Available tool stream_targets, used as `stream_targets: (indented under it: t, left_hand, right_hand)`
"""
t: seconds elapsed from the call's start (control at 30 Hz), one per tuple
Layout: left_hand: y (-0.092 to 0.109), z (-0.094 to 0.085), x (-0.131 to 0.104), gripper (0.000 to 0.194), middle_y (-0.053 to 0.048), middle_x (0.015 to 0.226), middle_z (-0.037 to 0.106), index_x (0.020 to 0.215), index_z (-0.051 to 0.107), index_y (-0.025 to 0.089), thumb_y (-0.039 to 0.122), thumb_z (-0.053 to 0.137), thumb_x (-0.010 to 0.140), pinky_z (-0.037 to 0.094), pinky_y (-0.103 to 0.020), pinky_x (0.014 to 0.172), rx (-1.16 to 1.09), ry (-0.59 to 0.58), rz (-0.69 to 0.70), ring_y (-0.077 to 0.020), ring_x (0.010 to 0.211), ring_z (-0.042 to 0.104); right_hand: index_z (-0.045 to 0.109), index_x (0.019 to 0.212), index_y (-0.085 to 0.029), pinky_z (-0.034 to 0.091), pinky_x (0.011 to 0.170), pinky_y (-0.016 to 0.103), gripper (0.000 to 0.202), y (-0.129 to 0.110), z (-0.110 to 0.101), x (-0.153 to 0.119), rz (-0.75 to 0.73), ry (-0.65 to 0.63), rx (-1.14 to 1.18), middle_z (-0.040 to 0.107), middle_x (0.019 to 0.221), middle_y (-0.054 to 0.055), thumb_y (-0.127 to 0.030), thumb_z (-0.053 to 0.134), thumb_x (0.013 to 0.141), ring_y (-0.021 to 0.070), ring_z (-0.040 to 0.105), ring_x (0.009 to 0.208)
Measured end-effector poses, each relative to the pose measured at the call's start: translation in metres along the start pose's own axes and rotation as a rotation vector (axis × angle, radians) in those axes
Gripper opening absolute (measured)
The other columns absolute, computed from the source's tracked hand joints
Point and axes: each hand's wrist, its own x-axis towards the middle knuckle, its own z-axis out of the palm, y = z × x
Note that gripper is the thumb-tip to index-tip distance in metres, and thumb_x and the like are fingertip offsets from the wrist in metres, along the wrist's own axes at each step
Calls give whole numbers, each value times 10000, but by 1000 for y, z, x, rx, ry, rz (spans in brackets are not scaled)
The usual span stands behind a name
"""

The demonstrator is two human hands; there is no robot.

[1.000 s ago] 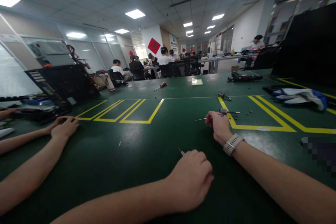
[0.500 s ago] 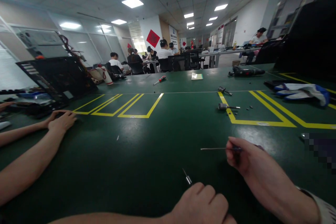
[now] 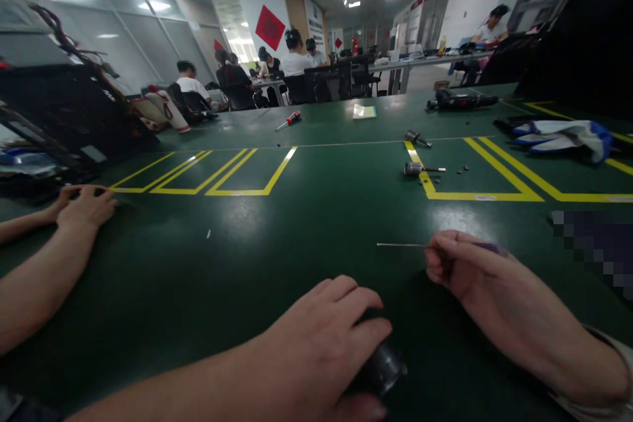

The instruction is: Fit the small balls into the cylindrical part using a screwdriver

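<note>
In my right hand (image 3: 469,277), the fingers pinch a slim screwdriver (image 3: 403,244), its thin metal shaft pointing left above the green table. My left hand (image 3: 336,336) is wrapped around a dark cylindrical part (image 3: 386,369); its round end shows past the thumb and the rest is covered by my fingers. Ahead of my hands lie two similar dark cylindrical parts with thin shafts, a nearer one (image 3: 413,169) on the yellow tape and a farther one (image 3: 415,138). Several tiny black pieces (image 3: 462,170) are scattered beside the nearer one.
Another person's hands (image 3: 86,208) rest at the left by black equipment (image 3: 49,105). A red-handled screwdriver (image 3: 291,119), a notepad (image 3: 364,111), a black power tool (image 3: 462,99) and gloves (image 3: 564,136) lie farther back. Yellow tape (image 3: 237,194) marks the green table (image 3: 198,316).
My left hand has moved up and turned the cylindrical part, so its thin pointed tip no longer shows and its round end does. My right hand keeps the screwdriver. The view has tilted down.
</note>
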Motion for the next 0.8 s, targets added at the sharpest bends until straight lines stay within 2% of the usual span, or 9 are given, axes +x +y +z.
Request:
stream_targets:
  t: [0.07,0.17,0.3,0.4,0.47,0.57,0.7,0.8]
  left_hand:
    - [2,-1,-1,334,-52,1118,561,1085,552,216,322,612,774,412,-321,841,-37,-23,-61,-197,974,500]
    - [3,1,-1,230,-39,1067,564,1008,575,209,303,594,799,408,-290,808,-70,-36,-66,-172,925,497]
    - [0,0,-1,211,-38,1037,568,986,581,198,335,553,829,405,-281,776,-80,-39,-57,-163,880,503]
    - [-4,-5,-2,223,-33,1011,576,1005,579,203,348,527,844,414,-270,756,-166,-5,-126,-155,865,524]
    - [-7,-7,-3,232,-22,979,585,1023,569,207,351,523,847,426,-258,734,-275,44,-209,-146,847,542]
    - [-12,-7,-4,251,-3,910,596,1046,536,201,345,532,841,443,-238,678,-497,112,-319,-121,770,562]
    - [-16,-3,-2,291,-4,869,578,1091,468,189,324,526,840,449,-200,520,-860,100,-398,-92,639,571]
    - [-15,1,0,292,-32,943,564,1083,445,180,274,541,824,457,-183,472,-1085,146,-433,-117,694,609]
  right_hand:
    - [621,585,-208,419,524,267,215,-3,0,-3,-44,0,-76,528,568,0,-396,670,677,133,485,551]
    - [560,463,-220,365,463,271,347,-4,0,-8,-106,-22,-165,438,463,-10,-441,613,725,124,412,475]
    - [525,404,-229,317,418,275,392,-2,0,-17,-127,-72,-247,416,437,-5,-458,623,707,124,383,448]
    - [525,402,-230,304,396,278,428,-2,-1,-26,-121,-152,-390,420,428,3,-516,600,711,130,394,434]
    - [528,427,-227,304,393,277,443,-2,-2,-31,-172,-248,-530,430,428,2,-512,547,766,127,402,420]
    - [512,470,-217,314,411,266,435,-4,-1,-36,-328,-381,-704,454,450,-5,-422,466,851,111,426,419]
    - [492,500,-213,340,435,252,398,-5,3,-38,-463,-447,-807,461,472,-14,-325,437,877,101,456,434]
    - [488,512,-219,351,433,251,379,-3,6,-40,-494,-457,-843,461,478,-16,-311,440,876,103,453,432]
